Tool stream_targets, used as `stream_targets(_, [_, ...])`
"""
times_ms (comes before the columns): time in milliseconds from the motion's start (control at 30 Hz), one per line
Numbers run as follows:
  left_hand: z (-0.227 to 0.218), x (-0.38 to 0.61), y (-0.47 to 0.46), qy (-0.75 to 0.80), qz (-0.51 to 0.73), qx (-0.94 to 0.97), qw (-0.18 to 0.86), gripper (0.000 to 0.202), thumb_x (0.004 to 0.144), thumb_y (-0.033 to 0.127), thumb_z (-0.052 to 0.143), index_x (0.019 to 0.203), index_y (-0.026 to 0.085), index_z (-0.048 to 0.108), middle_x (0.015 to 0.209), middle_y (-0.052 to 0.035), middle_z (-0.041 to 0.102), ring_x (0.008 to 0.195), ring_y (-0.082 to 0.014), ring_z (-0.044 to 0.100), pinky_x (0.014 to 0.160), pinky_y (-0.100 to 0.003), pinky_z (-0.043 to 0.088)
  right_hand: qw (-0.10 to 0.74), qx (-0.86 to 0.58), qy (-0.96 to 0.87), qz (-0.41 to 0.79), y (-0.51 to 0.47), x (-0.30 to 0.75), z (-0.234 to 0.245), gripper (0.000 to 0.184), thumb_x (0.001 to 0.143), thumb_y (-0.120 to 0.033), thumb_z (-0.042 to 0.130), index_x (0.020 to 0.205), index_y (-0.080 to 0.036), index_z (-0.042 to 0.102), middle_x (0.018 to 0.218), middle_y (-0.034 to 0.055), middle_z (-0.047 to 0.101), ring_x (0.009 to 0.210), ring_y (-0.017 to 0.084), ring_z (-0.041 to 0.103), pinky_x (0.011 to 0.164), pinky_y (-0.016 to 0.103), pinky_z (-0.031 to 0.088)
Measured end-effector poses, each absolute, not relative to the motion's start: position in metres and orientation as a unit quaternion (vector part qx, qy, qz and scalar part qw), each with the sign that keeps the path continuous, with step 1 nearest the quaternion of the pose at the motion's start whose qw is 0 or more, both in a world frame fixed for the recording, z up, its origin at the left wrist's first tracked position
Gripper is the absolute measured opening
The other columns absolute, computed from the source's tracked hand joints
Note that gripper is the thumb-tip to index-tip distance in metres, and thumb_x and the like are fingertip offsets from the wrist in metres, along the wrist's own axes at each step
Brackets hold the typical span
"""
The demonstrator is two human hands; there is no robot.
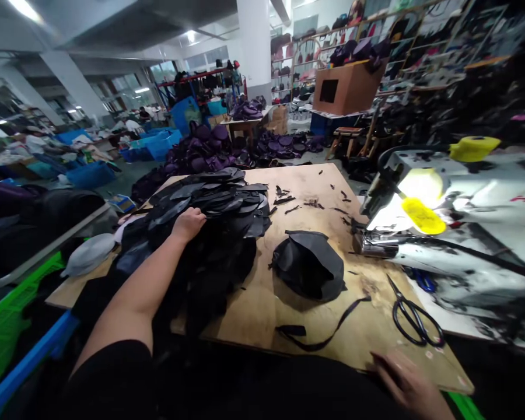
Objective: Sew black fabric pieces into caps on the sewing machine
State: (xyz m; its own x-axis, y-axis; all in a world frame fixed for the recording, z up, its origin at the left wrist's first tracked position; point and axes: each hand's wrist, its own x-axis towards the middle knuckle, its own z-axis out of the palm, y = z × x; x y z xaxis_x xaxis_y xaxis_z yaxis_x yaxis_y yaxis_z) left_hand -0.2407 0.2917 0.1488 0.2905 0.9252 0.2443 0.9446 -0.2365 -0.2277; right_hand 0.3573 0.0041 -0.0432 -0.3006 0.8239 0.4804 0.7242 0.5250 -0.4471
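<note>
My left hand [189, 224] reaches into the pile of dark cut fabric pieces [214, 189] on the left of the table. Its fingers are closed on the edge of a black fabric piece [201, 251]. My right hand [405, 382] rests at the front edge of the wooden table [254, 303], slightly blurred, fingers apart and nothing visible in them. Between the hands stands a black sewn fabric pouch [308, 265] with its opening towards me. A black strap [332, 332] lies curved in front of it. Black-handled scissors [413, 318] lie just beyond my right hand.
A sewing machine [472, 227] with a lit lamp stands at the right. Black scraps [312, 204] are scattered across the table's far part. A green crate [21, 315] is at the lower left. Purple bags [210, 143] are heaped behind the table, near a cardboard box [350, 87].
</note>
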Motion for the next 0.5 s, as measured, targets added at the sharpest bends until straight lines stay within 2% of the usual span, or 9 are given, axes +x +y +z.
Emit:
stream_targets(133, [0.17,-0.238,0.301,-0.651,-0.11,-0.734,0.156,0.03,0.097,0.028,0.047,0.086,0.018,0.072,0.097,-0.0118,0.068,0.099,-0.0265,0.061,0.09,-0.036,0.048,0.343,-0.469,-0.808,0.098,0.008,0.357,-0.038,0.027,0.097,-0.041,0.058,0.096,-0.022,0.077,0.084,0.0069,0.077,0.072,0.02,0.076,0.064,0.023,0.063])
stream_targets(267, [0.238,-0.241,0.286,-0.664,-0.235,-0.665,0.247,0.033,0.102,0.033,0.039,0.096,0.014,0.065,0.102,-0.0129,0.064,0.104,-0.0264,0.06,0.095,-0.037,0.044,0.365,-0.45,-0.806,0.12,0.023,0.345,-0.01,0.032,0.095,-0.048,0.061,0.095,-0.022,0.079,0.086,0.0081,0.079,0.071,0.021,0.077,0.064,0.023,0.064])
stream_targets(333, [0.282,-0.238,0.269,-0.666,-0.272,-0.635,0.28,0.034,0.103,0.037,0.036,0.104,0.014,0.061,0.104,-0.0129,0.063,0.105,-0.027,0.06,0.094,-0.037,0.043,0.374,-0.429,-0.809,0.145,0.036,0.33,0.017,0.028,0.094,-0.046,0.063,0.096,-0.023,0.079,0.086,0.0074,0.078,0.073,0.021,0.076,0.064,0.022,0.063])
stream_targets(400, [0.322,-0.227,0.249,-0.676,-0.285,-0.621,0.277,0.033,0.103,0.04,0.037,0.107,0.015,0.059,0.099,-0.0105,0.063,0.101,-0.0269,0.062,0.092,-0.035,0.043,0.37,-0.398,-0.819,0.185,0.053,0.309,0.054,0.02,0.095,-0.039,0.063,0.098,-0.025,0.076,0.085,0.0058,0.077,0.073,0.019,0.074,0.062,0.022,0.061])
stream_targets(500, [0.358,-0.197,0.219,-0.66,-0.295,-0.65,0.233,0.031,0.101,0.043,0.042,0.101,0.017,0.06,0.086,-0.005,0.061,0.09,-0.0232,0.061,0.086,-0.033,0.044,0.37,-0.343,-0.835,0.221,0.087,0.271,0.118,0.014,0.097,-0.031,0.06,0.1,-0.025,0.072,0.085,0.0041,0.073,0.074,0.017,0.071,0.064,0.023,0.059])
